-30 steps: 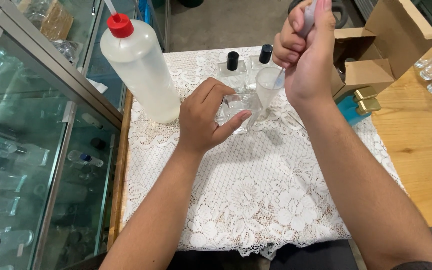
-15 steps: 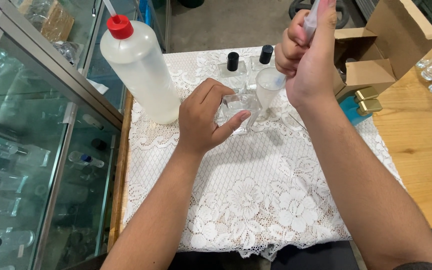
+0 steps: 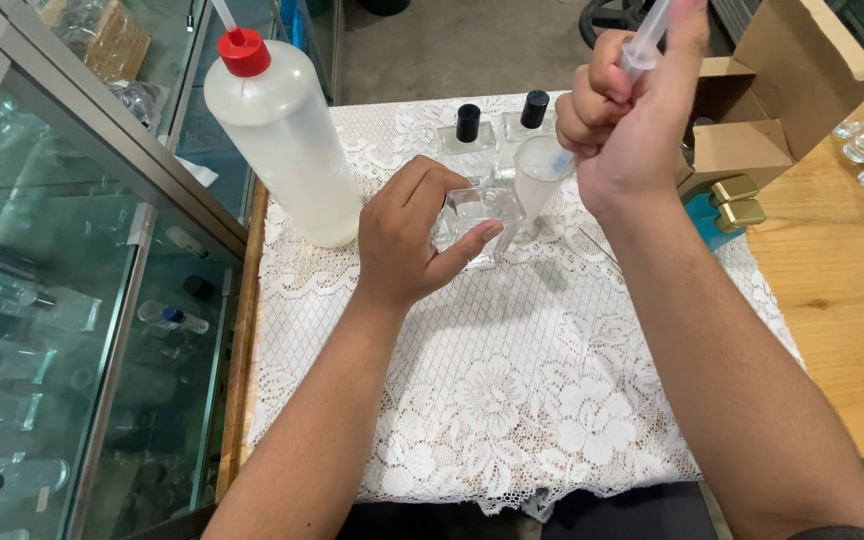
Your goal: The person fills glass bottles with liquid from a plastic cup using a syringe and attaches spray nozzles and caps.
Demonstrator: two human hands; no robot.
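Observation:
My left hand [image 3: 414,232] grips a clear square glass bottle [image 3: 482,212] that stands on the white lace cloth [image 3: 512,380]. My right hand [image 3: 632,110] is raised above it, closed on a clear plastic syringe [image 3: 644,45]; my thumb rests on the plunger top. The syringe tip points down into a small translucent plastic cup [image 3: 540,175] just right of the bottle.
A large squeeze bottle with a red cap [image 3: 282,135] stands at the left. Two square bottles with black caps [image 3: 468,130] sit behind. Open cardboard boxes [image 3: 772,100] and gold-capped items [image 3: 737,200] lie right. A glass display cabinet [image 3: 62,300] borders the left.
My right hand has risen slightly with the syringe, and the thumb sits higher on the plunger. The left hand and bottle have stayed put.

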